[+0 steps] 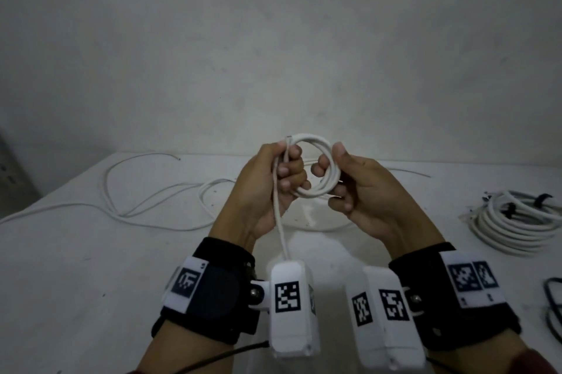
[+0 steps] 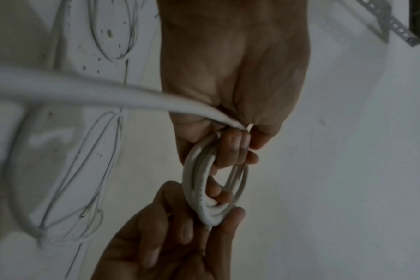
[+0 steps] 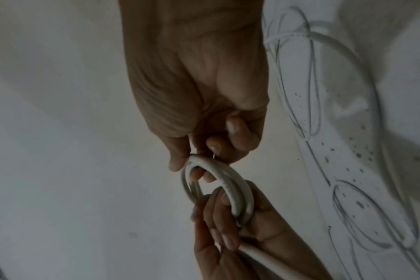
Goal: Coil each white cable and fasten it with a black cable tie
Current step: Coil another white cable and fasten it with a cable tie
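From the head view, my left hand (image 1: 267,185) has its fingers curled through one side of the coil (image 1: 316,166), and my right hand (image 1: 359,188) pinches the opposite side, thumb on top. I hold it in the air above the middle of the table (image 1: 91,252). A tail (image 1: 281,230) hangs down from my left palm, so I judge more winding is due: keep the loops stacked flat and feed each turn the same size. Loose cable (image 1: 146,206) sprawls toward the far left corner, tied coils (image 1: 517,221) sit at the right edge, and a black tie (image 1: 553,297) lies nearer on that edge, ready but not to hand.

Left wrist view: fingers (image 2: 235,149) hooked through the coil (image 2: 199,189), the tail (image 2: 108,94) sweeping out across the lens; it could snag the loose cable below.

Right wrist view: thumb and fingertips (image 3: 216,145) nipping the coil (image 3: 228,181) at its top, my left hand (image 3: 240,236) closed round the other end.
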